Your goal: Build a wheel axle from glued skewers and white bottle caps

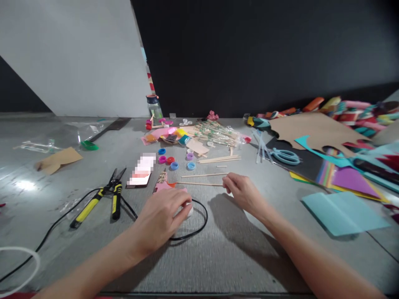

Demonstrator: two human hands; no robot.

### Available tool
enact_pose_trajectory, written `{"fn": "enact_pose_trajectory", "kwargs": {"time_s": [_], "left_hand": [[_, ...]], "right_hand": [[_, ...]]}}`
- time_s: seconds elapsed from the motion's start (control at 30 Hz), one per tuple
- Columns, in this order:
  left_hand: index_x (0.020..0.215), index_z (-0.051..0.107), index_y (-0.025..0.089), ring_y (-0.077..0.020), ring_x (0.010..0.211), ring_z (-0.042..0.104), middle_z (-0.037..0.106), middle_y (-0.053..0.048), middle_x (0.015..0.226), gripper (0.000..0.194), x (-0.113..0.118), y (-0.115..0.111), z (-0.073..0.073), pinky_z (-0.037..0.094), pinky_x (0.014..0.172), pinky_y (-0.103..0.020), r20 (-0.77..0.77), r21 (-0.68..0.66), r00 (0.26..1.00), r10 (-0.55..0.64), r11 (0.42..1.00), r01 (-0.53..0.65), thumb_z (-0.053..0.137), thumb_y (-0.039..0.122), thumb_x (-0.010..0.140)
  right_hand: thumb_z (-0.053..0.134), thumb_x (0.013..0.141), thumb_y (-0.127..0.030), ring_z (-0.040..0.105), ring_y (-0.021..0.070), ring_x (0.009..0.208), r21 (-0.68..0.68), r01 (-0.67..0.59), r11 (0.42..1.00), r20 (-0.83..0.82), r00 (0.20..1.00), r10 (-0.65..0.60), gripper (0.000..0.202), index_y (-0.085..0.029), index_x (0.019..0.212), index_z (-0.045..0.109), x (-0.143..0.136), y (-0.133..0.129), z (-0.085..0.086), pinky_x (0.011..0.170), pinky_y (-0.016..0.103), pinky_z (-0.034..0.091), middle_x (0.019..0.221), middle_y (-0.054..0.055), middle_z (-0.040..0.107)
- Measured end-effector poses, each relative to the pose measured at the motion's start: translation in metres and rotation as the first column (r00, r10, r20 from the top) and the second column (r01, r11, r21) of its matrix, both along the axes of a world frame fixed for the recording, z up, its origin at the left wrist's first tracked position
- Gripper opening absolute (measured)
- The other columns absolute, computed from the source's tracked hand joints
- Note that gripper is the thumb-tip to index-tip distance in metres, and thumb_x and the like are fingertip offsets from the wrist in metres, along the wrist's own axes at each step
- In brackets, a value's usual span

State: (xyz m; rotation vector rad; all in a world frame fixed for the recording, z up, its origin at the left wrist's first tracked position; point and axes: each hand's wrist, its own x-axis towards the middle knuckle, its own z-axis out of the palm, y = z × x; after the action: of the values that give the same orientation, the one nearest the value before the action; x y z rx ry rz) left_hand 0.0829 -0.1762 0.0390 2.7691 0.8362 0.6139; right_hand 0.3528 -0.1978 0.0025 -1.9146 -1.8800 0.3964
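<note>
My left hand (166, 211) is closed around a small white piece (190, 210), beside a pink glue gun (162, 182) with an orange tip that lies on the grey table. My right hand (235, 186) has its fingers pinched together at the right end of a thin wooden stick (199, 183). That stick's left end reaches the glue gun's tip. A second stick (204, 175) lies just behind it, its right end close to my right fingers. Blue, pink, red and purple bottle caps (174, 165) sit farther back. A black cord (206, 216) loops beside my left hand.
Yellow-black pliers (116, 201) and a phone (141, 172) lie to the left. Bagged sticks (218, 133) and more loose sticks (220, 159) are behind. Blue scissors (286, 156), coloured paper (346, 211) and brown card (318, 131) occupy the right.
</note>
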Motion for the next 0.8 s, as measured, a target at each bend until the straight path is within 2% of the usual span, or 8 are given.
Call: {"fn": "enact_pose_trajectory", "kwargs": {"time_s": [0.1,0.17,0.3,0.47,0.63,0.7,0.8], "left_hand": [[0.098,0.065,0.018,-0.0232,0.092,0.067,0.074,-0.007,0.100,0.020,0.005,0.013,0.004,0.049,0.083,-0.037,-0.016,-0.010,1.000,0.011,1.000,-0.011,0.050,0.030,0.102],[0.096,0.066,0.018,-0.0227,0.090,0.067,0.074,-0.005,0.095,0.021,0.007,0.025,0.009,0.048,0.082,-0.036,-0.052,-0.038,0.998,0.038,0.998,-0.040,0.050,0.031,0.102],[0.101,0.070,0.019,-0.0243,0.095,0.068,0.075,-0.006,0.100,0.019,0.010,0.052,0.019,0.049,0.085,-0.037,-0.141,-0.029,0.982,0.127,0.991,-0.132,0.054,0.030,0.099],[0.110,0.072,0.019,-0.0271,0.100,0.070,0.075,-0.009,0.108,0.023,0.017,0.089,0.021,0.051,0.088,-0.038,-0.181,-0.004,0.956,0.231,0.972,-0.236,0.056,0.028,0.097],[0.115,0.068,0.016,-0.0242,0.107,0.067,0.070,-0.011,0.119,0.023,0.040,0.131,0.013,0.054,0.096,-0.043,-0.272,-0.014,0.911,0.311,0.945,-0.327,0.057,0.029,0.100],[0.126,0.061,0.016,-0.0239,0.108,0.065,0.064,-0.011,0.127,0.034,0.053,0.152,0.008,0.057,0.092,-0.046,-0.323,-0.031,0.880,0.348,0.926,-0.377,0.062,0.035,0.098],[0.128,0.060,0.017,-0.0245,0.110,0.065,0.063,-0.011,0.129,0.036,0.072,0.185,-0.001,0.057,0.092,-0.045,-0.388,-0.057,0.835,0.389,0.895,-0.443,0.063,0.035,0.097]], "right_hand": [[0.058,0.102,-0.039,0.066,0.0133,0.070,-0.049,0.009,0.999,0.053,0.999,-0.007,0.027,-0.014,0.095,0.067,0.004,0.001,0.002,0.070,0.032,0.058,0.083,0.000,0.068],[0.059,0.101,-0.038,0.067,0.0149,0.077,-0.090,0.011,0.996,0.101,0.995,-0.002,0.025,-0.015,0.104,0.067,0.012,0.005,0.004,0.073,0.034,0.059,0.092,0.002,0.070],[0.062,0.100,-0.036,0.068,0.0195,0.094,-0.139,0.083,0.987,0.238,0.970,-0.048,0.025,-0.017,0.116,0.065,0.035,0.029,0.010,0.084,0.040,0.059,0.113,0.007,0.069],[0.062,0.099,-0.036,0.066,0.0227,0.105,-0.115,0.111,0.987,0.323,0.944,-0.068,0.030,-0.018,0.124,0.063,0.053,0.099,0.012,0.089,0.044,0.058,0.125,0.009,0.065],[0.063,0.098,-0.036,0.066,0.0237,0.107,-0.093,0.115,0.989,0.372,0.925,-0.072,0.032,-0.018,0.125,0.063,0.039,0.177,0.004,0.090,0.044,0.057,0.128,0.010,0.064],[0.064,0.098,-0.036,0.065,0.0245,0.108,-0.066,0.129,0.989,0.391,0.916,-0.094,0.035,-0.016,0.126,0.062,0.033,0.197,0.001,0.091,0.045,0.057,0.128,0.012,0.063],[0.065,0.097,-0.036,0.065,0.0253,0.110,-0.021,0.138,0.990,0.404,0.907,-0.118,0.037,-0.016,0.128,0.061,0.029,0.215,-0.004,0.092,0.046,0.057,0.129,0.012,0.063]]}}
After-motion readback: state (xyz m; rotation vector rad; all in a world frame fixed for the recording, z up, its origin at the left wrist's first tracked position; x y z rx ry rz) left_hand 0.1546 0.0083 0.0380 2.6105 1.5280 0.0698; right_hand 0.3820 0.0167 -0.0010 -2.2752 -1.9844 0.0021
